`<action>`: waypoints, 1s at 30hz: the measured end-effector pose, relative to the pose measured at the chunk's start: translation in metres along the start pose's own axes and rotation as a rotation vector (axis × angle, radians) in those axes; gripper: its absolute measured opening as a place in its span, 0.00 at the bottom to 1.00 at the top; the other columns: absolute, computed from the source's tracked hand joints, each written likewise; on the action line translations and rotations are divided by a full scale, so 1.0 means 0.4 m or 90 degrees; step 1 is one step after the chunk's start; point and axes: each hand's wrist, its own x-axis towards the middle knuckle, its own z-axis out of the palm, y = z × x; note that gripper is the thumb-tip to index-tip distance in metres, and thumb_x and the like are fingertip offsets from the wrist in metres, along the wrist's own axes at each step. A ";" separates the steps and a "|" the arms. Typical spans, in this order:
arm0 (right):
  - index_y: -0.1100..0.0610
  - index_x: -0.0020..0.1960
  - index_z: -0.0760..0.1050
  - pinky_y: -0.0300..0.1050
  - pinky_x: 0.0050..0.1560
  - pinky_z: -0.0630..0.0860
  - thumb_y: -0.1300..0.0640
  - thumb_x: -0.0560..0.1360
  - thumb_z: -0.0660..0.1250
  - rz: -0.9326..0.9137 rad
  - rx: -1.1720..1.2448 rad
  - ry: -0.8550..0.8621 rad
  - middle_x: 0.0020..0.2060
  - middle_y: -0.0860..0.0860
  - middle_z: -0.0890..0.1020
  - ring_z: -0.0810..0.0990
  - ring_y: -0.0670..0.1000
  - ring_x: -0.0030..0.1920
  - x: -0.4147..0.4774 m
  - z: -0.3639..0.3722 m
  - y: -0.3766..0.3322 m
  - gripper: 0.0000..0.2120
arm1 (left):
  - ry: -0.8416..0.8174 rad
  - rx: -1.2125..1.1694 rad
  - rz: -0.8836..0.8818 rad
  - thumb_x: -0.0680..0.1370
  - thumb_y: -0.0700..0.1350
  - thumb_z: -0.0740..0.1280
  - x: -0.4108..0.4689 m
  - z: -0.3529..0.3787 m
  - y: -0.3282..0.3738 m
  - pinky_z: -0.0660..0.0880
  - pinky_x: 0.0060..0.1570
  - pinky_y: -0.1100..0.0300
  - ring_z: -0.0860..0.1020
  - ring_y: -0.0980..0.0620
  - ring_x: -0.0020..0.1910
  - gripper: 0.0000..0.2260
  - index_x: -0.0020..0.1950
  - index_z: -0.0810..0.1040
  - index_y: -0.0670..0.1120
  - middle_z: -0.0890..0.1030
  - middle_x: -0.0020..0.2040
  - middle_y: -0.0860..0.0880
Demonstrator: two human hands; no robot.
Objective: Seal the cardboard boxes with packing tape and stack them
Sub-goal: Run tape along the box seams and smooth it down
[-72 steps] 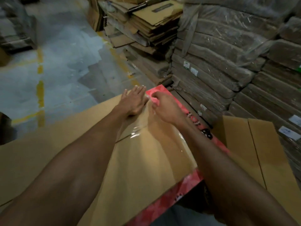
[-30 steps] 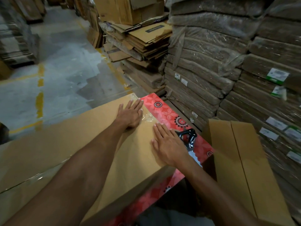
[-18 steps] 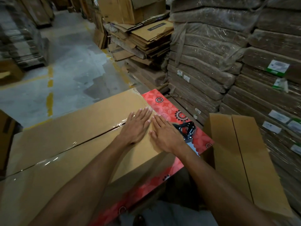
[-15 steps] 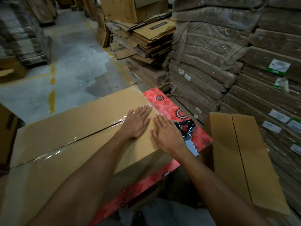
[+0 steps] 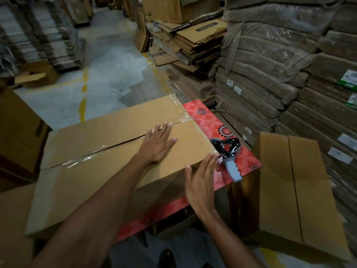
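Note:
A long brown cardboard box (image 5: pixel 81 171) lies on a red flowered table (image 5: pixel 212 122), clear tape shining along its centre seam. My left hand (image 5: pixel 157 144) rests flat on the box top, fingers straight, near the seam. Fingers straight too, my right hand (image 5: pixel 201 180) lies against the box's near right corner, its fingertips on the top edge. A black tape dispenser (image 5: pixel 229 155) with a grey handle lies on the table just right of that corner. A second brown box (image 5: pixel 289 190), its centre seam showing, stands to the right of the table.
Wrapped bales of flat cardboard (image 5: pixel 280 64) are stacked high on the right. Loose flattened cartons (image 5: pixel 189 45) pile up beyond the table. Another brown box (image 5: pixel 17 136) stands at the left. Grey floor (image 5: pixel 108 60) with yellow marks stretches ahead.
My right hand has slid off the box top to its near right corner. My left hand stays flat on top. The whole dispenser now shows.

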 end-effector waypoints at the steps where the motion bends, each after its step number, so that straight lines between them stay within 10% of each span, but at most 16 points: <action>1: 0.57 0.79 0.29 0.45 0.76 0.42 0.36 0.81 0.50 0.000 0.029 -0.016 0.78 0.53 0.29 0.31 0.51 0.78 -0.016 0.006 -0.012 0.42 | 0.007 0.007 -0.003 0.82 0.65 0.42 -0.024 -0.002 -0.029 0.42 0.78 0.46 0.42 0.50 0.81 0.31 0.82 0.43 0.54 0.42 0.82 0.54; 14: 0.39 0.76 0.25 0.47 0.72 0.63 0.34 0.79 0.54 0.008 0.150 -0.204 0.72 0.46 0.19 0.52 0.57 0.81 -0.234 0.145 -0.213 0.42 | 0.019 0.000 -0.257 0.79 0.70 0.45 -0.196 -0.114 -0.558 0.50 0.75 0.38 0.50 0.45 0.81 0.33 0.81 0.51 0.57 0.49 0.82 0.54; 19: 0.31 0.75 0.27 0.48 0.71 0.67 0.21 0.67 0.47 0.020 0.131 -0.214 0.67 0.43 0.14 0.57 0.58 0.80 -0.319 0.230 -0.287 0.45 | -0.047 -0.028 -0.330 0.65 0.83 0.48 -0.165 -0.178 -0.711 0.49 0.74 0.35 0.47 0.43 0.81 0.51 0.81 0.47 0.57 0.45 0.83 0.52; 30: 0.43 0.81 0.39 0.44 0.71 0.51 0.45 0.67 0.79 0.005 0.203 -0.253 0.73 0.49 0.22 0.44 0.48 0.75 -0.046 0.253 -0.294 0.60 | 0.016 0.002 -0.398 0.64 0.84 0.46 -0.228 -0.188 -0.814 0.57 0.71 0.34 0.59 0.32 0.74 0.50 0.80 0.53 0.58 0.61 0.76 0.37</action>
